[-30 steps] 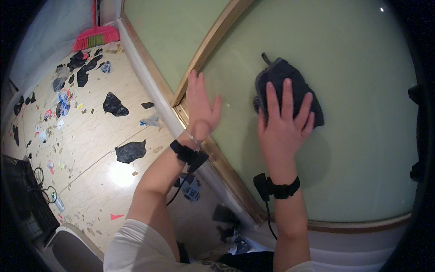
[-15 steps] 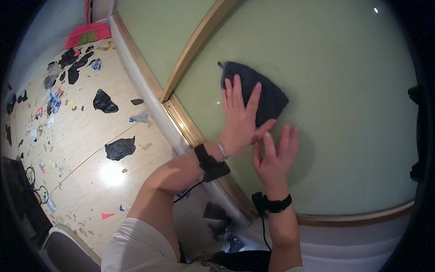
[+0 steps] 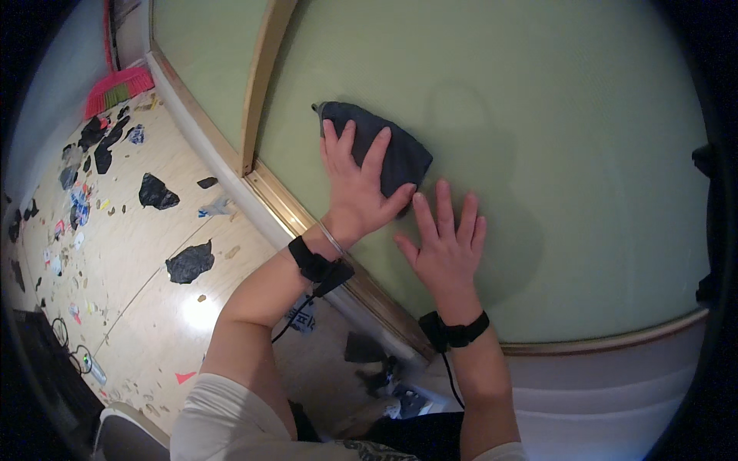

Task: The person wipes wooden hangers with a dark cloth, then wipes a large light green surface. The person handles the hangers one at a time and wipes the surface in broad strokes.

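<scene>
Under my left hand (image 3: pixel 355 184) a folded dark grey cloth (image 3: pixel 400 155) lies against a pale green glass panel (image 3: pixel 584 184). The fingers of that hand are spread flat over the cloth, and its thumb rests at the cloth's lower edge. A small loop sticks out at the cloth's upper left corner. To the right and a little below, my right hand (image 3: pixel 447 250) has its fingers stretched apart over the panel and holds nothing. Whether its fingertips touch the glass I cannot tell. A black band with a cable sits on each wrist.
A wooden frame bar (image 3: pixel 265 77) and a golden metal track (image 3: pixel 280 203) edge the panel. Scraps of torn plastic (image 3: pixel 157 192) litter the pale tiled floor (image 3: pixel 138 265). A pink broom (image 3: pixel 119 88) stands at the far left; a grey chair back (image 3: pixel 127 434) is at lower left.
My left hand and the cloth have moved left across the panel. My right hand has shifted slightly left and its fingers have spread wider. The whole view has turned a little.
</scene>
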Demonstrator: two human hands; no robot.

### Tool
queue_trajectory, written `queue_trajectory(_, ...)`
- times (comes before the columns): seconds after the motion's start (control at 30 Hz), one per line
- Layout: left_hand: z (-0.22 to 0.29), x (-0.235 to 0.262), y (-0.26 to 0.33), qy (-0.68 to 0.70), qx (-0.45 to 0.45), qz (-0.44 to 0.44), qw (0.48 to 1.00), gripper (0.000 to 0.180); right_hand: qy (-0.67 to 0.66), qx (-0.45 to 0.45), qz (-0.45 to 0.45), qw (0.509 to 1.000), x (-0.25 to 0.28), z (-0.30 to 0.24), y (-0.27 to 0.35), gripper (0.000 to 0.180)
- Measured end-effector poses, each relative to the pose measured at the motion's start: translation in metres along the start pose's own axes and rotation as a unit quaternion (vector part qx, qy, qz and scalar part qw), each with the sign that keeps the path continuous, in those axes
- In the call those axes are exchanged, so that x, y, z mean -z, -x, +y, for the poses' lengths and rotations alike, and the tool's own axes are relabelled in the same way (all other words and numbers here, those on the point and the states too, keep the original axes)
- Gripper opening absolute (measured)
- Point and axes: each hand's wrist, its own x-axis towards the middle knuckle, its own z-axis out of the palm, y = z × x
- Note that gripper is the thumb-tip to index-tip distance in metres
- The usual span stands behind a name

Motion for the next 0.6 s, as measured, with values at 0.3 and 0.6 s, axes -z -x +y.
queue_trajectory(0.3,0.026,-0.006,0.038,0.029,-0.054,-0.084,0.995,0.066,0.039,-0.043,-0.006,0.998,0.014,0.010,0.036,0.061)
queue_trajectory(0.6,0.020,-0.004,0.016,0.005,-0.052,-0.066,0.996,0.076,-0.143,-0.115,0.002,0.983,-0.004,-0.017,0.069,0.054)
